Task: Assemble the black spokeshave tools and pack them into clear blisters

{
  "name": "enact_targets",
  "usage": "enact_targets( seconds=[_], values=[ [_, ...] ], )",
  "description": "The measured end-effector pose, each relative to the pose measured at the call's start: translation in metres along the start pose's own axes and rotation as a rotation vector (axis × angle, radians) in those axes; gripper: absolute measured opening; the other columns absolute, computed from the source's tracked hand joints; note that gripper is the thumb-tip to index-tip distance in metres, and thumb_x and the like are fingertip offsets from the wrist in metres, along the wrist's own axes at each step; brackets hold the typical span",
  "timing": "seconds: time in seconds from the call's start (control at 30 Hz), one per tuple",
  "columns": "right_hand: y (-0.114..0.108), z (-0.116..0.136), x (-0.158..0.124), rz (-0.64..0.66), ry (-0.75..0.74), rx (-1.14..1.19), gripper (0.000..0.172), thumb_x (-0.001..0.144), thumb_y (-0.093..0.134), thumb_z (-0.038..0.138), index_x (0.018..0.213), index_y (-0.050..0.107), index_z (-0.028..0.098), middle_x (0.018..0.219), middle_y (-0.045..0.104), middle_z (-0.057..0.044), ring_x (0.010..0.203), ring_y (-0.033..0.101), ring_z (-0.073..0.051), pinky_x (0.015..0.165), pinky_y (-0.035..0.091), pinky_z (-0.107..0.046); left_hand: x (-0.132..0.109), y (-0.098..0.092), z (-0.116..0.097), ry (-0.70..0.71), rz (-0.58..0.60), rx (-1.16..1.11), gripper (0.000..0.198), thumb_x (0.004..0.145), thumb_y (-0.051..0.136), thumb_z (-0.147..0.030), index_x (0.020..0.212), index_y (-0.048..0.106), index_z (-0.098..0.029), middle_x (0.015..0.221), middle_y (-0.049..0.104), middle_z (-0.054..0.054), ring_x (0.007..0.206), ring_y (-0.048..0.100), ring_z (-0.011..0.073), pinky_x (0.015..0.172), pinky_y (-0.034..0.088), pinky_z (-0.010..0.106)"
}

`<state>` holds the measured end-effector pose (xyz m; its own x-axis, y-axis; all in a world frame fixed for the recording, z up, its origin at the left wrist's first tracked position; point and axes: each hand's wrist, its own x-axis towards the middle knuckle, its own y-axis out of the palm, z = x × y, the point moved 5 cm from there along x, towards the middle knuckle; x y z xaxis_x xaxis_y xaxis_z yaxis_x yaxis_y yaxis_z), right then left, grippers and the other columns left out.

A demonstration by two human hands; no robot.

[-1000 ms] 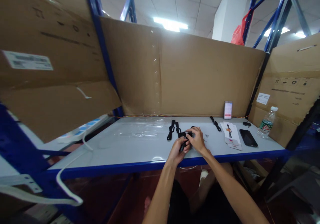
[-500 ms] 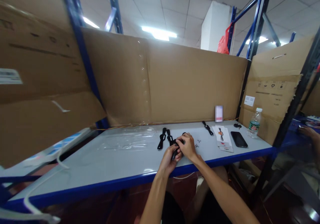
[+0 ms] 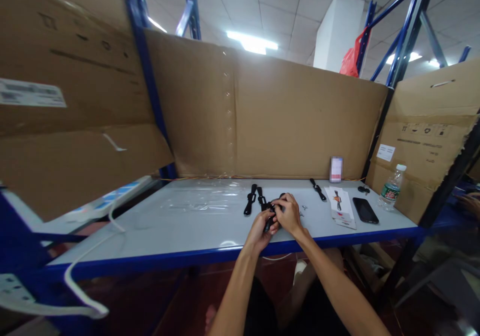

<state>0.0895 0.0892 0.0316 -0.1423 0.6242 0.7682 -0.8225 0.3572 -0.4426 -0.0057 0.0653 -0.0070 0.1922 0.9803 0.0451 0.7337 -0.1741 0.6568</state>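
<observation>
My left hand (image 3: 261, 228) is closed round a black scope-shaped device (image 3: 268, 223), partly hidden by my fingers. Bent over the same device, my right hand (image 3: 288, 213) has its thumb and fingertips pressed together on its upper part; whether a small part is pinched there I cannot make out. Just left of my hands lie a second black scope-shaped piece (image 3: 250, 200) and another dark one (image 3: 261, 196), the latter partly covered by them. Small shiny metal parts (image 3: 304, 207) rest on the table right of my right hand.
Further right are one more black piece (image 3: 318, 190), printed leaflets (image 3: 345, 207), a black phone (image 3: 365, 210), a lit phone (image 3: 336, 169) and a water bottle (image 3: 392, 188). Clear plastic wrap (image 3: 202, 203) lies left. Cardboard walls (image 3: 277, 116) enclose the grey table (image 3: 150, 241).
The view has shifted, so the table and its things appear slightly further right. Both hands stay on the black device, with my right fingers a little more bunched over it.
</observation>
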Motion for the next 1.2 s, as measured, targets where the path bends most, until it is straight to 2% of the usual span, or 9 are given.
enact_targets(
  seconds=[0.13, 0.2, 0.33, 0.47, 0.6, 1.0, 1.2],
  values=[
    [-0.0003, 0.0026, 0.0018, 0.037, -0.003, 0.014, 0.012, 0.088, 0.069, 0.017, 0.084, 0.079, 0.023, 0.088, 0.068, -0.005, 0.092, 0.06, -0.022, 0.092, 0.046, -0.037, -0.0004, 0.0012, -0.0005, 0.024, 0.002, 0.02, 0.023, 0.067, 0.068, -0.019, 0.077, 0.047, -0.018, 0.058, 0.048, -0.006, 0.038, 0.04, 0.0046, 0.036, 0.026, 0.017],
    [0.0002, 0.0023, 0.0029, 0.056, -0.005, 0.036, 0.017, 0.088, 0.066, 0.012, 0.088, 0.078, 0.023, 0.087, 0.069, -0.004, 0.092, 0.06, -0.022, 0.093, 0.045, -0.037, -0.0011, 0.0025, -0.0004, 0.02, 0.006, 0.015, 0.023, 0.066, 0.068, -0.02, 0.077, 0.048, -0.018, 0.058, 0.049, -0.006, 0.038, 0.039, 0.0046, 0.036, 0.026, 0.017],
    [0.0018, -0.0019, 0.0037, 0.057, 0.032, 0.085, 0.033, 0.086, 0.062, 0.004, 0.108, 0.077, 0.023, 0.089, 0.07, -0.004, 0.093, 0.061, -0.022, 0.09, 0.047, -0.036, -0.002, 0.0044, -0.0017, 0.022, 0.01, 0.009, 0.024, 0.065, 0.068, -0.02, 0.079, 0.049, -0.018, 0.058, 0.049, -0.006, 0.038, 0.04, 0.0049, 0.036, 0.026, 0.017],
    [0.0029, -0.0038, 0.0028, 0.051, 0.03, 0.093, 0.026, 0.087, 0.062, 0.007, 0.093, 0.08, 0.025, 0.091, 0.065, -0.005, 0.095, 0.06, -0.022, 0.09, 0.047, -0.034, -0.0022, 0.0038, -0.0024, 0.008, -0.002, 0.002, 0.025, 0.064, 0.067, -0.019, 0.079, 0.047, -0.018, 0.058, 0.049, -0.006, 0.038, 0.04, 0.0051, 0.036, 0.025, 0.017],
    [0.0028, -0.0057, 0.0014, 0.061, 0.047, 0.099, 0.026, 0.09, 0.061, 0.01, 0.096, 0.081, 0.026, 0.088, 0.061, -0.004, 0.09, 0.06, -0.02, 0.085, 0.047, -0.032, -0.0018, 0.0027, -0.0021, 0.007, 0.004, -0.002, 0.026, 0.065, 0.068, -0.018, 0.081, 0.048, -0.018, 0.058, 0.049, -0.006, 0.038, 0.04, 0.0053, 0.036, 0.025, 0.017],
    [0.0025, -0.0018, 0.0011, 0.074, 0.003, 0.005, 0.026, 0.09, 0.06, 0.008, 0.093, 0.079, 0.025, 0.084, 0.068, -0.003, 0.086, 0.062, -0.02, 0.083, 0.046, -0.031, -0.0016, 0.0025, -0.0008, 0.0, 0.01, -0.016, 0.021, 0.065, 0.067, -0.016, 0.076, 0.049, -0.016, 0.058, 0.049, -0.005, 0.039, 0.04, 0.0045, 0.037, 0.027, 0.016],
    [0.0011, 0.0037, 0.0026, 0.061, -0.014, 0.03, 0.012, 0.087, 0.068, 0.014, 0.082, 0.076, 0.022, 0.083, 0.069, -0.003, 0.087, 0.061, -0.021, 0.084, 0.046, -0.032, 0.0001, 0.0004, -0.0007, 0.012, -0.015, 0.001, 0.017, 0.068, 0.067, -0.016, 0.074, 0.051, -0.015, 0.058, 0.046, -0.005, 0.038, 0.037, 0.0029, 0.036, 0.027, 0.015]
  ],
)
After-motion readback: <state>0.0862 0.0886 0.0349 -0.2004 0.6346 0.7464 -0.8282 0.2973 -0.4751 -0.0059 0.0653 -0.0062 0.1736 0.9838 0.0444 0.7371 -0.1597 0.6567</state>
